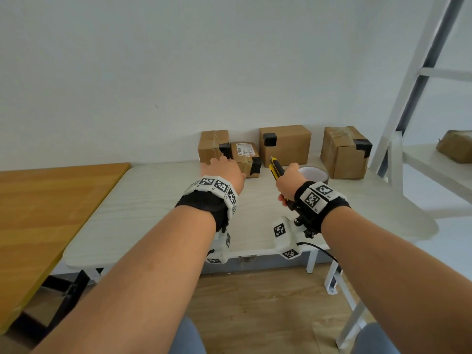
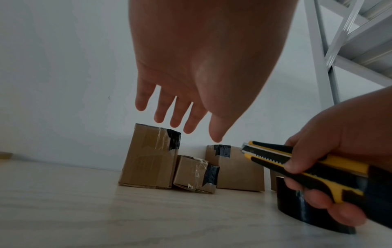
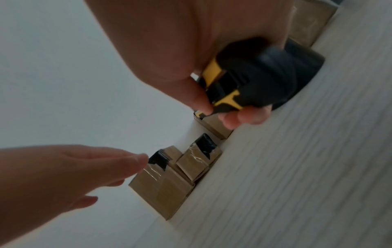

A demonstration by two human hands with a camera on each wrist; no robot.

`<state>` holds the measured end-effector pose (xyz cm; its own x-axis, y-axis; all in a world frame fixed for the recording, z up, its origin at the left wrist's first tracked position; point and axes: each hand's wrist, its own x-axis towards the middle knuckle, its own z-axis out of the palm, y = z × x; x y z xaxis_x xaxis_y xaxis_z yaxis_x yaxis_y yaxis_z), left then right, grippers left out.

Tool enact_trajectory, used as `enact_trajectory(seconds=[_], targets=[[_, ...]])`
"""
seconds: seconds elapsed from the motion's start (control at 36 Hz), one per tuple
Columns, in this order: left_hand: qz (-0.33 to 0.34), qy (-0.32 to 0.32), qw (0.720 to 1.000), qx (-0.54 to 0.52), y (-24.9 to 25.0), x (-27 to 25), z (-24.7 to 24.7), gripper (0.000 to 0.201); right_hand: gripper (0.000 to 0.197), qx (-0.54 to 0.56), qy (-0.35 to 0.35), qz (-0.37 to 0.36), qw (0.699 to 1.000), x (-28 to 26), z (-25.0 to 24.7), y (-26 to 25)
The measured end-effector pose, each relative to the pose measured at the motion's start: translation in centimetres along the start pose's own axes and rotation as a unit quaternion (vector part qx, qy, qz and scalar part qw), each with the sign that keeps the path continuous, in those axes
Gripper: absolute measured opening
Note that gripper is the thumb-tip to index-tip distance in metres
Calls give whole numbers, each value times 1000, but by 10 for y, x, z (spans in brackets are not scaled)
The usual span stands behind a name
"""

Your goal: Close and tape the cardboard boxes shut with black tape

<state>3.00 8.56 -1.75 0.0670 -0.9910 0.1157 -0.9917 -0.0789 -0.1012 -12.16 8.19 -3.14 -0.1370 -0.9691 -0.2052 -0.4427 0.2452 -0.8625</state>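
Several cardboard boxes patched with black tape stand along the wall on the white table: a tall one, a small labelled one, a wide one and one at the right. My left hand hovers with straight spread fingers just in front of the tall box, not touching it. My right hand grips a yellow and black utility knife above the roll of black tape. The knife points towards the boxes.
An orange-brown wooden table adjoins the white one on the left. A white metal shelf frame rises at the right, with another parcel on its shelf. The wall stands right behind the boxes.
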Motion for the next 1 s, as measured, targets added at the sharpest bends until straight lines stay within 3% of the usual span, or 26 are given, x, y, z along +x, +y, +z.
enact_trajectory(seconds=[0.06, 0.17, 0.47, 0.61, 0.86, 1.0], targets=[[3, 0, 1000, -2, 0, 1, 1, 49, 44, -38, 4, -15, 999, 4, 2, -1], [6, 0, 1000, -1, 0, 2, 1, 47, 25, -128, -9, -1, 992, 4, 6, -4], [4, -7, 1000, 10, 2, 4, 4, 48, 46, -343, -9, -15, 939, 12, 7, 0], [5, -7, 1000, 12, 2, 4, 5, 49, 44, -412, -29, -44, 910, 11, 9, 1], [11, -3, 1000, 16, 3, 4, 5, 46, 30, -433, -49, -57, 898, 11, 7, 0], [14, 9, 1000, -2, 3, 3, 2, 46, 29, -394, -31, -77, 915, 12, 2, 3]])
